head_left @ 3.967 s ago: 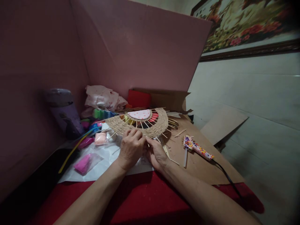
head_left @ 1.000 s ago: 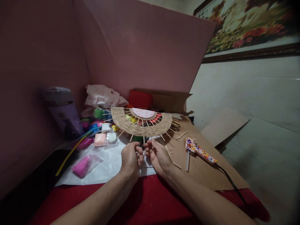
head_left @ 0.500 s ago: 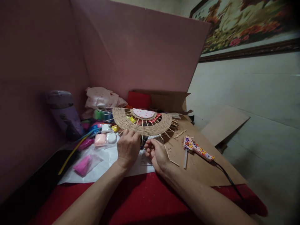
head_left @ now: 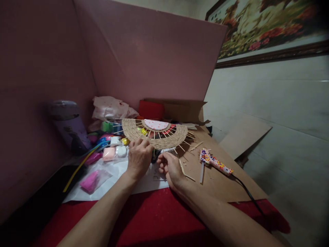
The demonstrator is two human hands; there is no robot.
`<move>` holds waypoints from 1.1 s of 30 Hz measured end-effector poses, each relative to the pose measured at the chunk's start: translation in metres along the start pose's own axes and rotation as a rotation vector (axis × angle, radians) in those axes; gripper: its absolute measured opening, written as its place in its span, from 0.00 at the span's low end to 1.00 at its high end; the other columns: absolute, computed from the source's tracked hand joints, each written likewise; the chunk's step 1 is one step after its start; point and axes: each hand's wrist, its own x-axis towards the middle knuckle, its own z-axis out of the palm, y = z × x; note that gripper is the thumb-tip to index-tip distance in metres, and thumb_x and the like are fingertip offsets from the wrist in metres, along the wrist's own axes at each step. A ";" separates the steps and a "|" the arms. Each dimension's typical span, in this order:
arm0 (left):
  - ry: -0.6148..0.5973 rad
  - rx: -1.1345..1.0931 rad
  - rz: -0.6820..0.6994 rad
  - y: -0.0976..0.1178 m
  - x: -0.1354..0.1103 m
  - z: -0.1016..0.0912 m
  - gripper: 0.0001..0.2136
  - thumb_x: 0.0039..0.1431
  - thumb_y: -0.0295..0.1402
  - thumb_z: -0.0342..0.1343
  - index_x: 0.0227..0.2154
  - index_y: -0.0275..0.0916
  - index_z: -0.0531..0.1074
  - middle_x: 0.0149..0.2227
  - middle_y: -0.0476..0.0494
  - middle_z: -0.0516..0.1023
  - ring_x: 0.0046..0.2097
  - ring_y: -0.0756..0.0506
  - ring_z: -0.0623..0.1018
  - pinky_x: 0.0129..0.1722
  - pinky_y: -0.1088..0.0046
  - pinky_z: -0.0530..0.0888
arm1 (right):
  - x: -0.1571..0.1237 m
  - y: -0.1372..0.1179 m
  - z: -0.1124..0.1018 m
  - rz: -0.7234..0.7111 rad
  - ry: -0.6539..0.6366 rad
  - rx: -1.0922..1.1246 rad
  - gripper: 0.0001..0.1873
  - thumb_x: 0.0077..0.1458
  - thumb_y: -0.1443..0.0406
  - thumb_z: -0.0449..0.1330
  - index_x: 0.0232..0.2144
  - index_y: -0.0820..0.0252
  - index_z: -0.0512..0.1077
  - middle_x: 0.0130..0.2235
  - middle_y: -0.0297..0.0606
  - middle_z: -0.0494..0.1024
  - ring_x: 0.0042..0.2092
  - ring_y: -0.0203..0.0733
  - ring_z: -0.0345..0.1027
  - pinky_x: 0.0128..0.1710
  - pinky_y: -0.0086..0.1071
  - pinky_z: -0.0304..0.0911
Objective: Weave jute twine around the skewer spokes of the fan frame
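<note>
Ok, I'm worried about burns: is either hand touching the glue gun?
No, the glue gun lies on the cardboard, apart from both the left hand and the right hand.

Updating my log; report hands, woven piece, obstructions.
Left hand at near edge of woven piece. Right hand close by, curled. Glue gun off right, not blocking.

One left hand (head_left: 140,156), one right hand (head_left: 171,168), one half-disc (head_left: 168,142), one glue gun (head_left: 217,163), one glue stick (head_left: 202,173), one bottle (head_left: 72,128), one painting (head_left: 267,29), two rods (head_left: 76,174), and at least seven packets (head_left: 109,154), too crowded to count exactly.
</note>
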 end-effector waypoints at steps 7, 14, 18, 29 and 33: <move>-0.007 0.078 0.148 -0.005 0.006 0.000 0.06 0.55 0.32 0.53 0.24 0.39 0.71 0.33 0.42 0.74 0.40 0.39 0.68 0.39 0.60 0.61 | 0.001 0.000 0.000 -0.001 0.012 -0.029 0.06 0.41 0.63 0.56 0.20 0.62 0.66 0.16 0.29 0.66 0.16 0.26 0.52 0.14 0.21 0.46; 0.030 0.078 0.175 -0.007 0.009 0.008 0.07 0.55 0.29 0.51 0.24 0.37 0.71 0.31 0.41 0.74 0.40 0.39 0.68 0.40 0.60 0.61 | 0.000 -0.001 0.000 0.001 0.009 -0.039 0.06 0.41 0.64 0.55 0.20 0.62 0.66 0.16 0.28 0.66 0.16 0.27 0.52 0.14 0.21 0.46; 0.044 0.038 0.188 -0.008 0.009 0.005 0.07 0.56 0.28 0.50 0.25 0.38 0.71 0.31 0.40 0.74 0.40 0.40 0.68 0.41 0.60 0.61 | 0.000 -0.001 -0.001 0.008 0.011 -0.041 0.06 0.40 0.63 0.56 0.20 0.62 0.66 0.16 0.28 0.65 0.16 0.26 0.51 0.14 0.21 0.45; -0.015 0.022 0.226 -0.008 0.012 -0.004 0.08 0.55 0.27 0.50 0.26 0.38 0.73 0.32 0.39 0.74 0.41 0.39 0.68 0.43 0.58 0.61 | -0.002 -0.001 -0.001 0.003 0.010 -0.037 0.07 0.42 0.62 0.56 0.20 0.62 0.66 0.17 0.28 0.66 0.16 0.26 0.51 0.14 0.21 0.46; -0.030 0.039 0.236 -0.010 0.012 -0.002 0.08 0.55 0.28 0.50 0.25 0.38 0.73 0.31 0.40 0.74 0.41 0.39 0.68 0.43 0.58 0.61 | -0.003 -0.001 -0.001 0.009 0.009 -0.027 0.07 0.42 0.63 0.56 0.20 0.62 0.66 0.17 0.28 0.66 0.16 0.26 0.51 0.14 0.21 0.46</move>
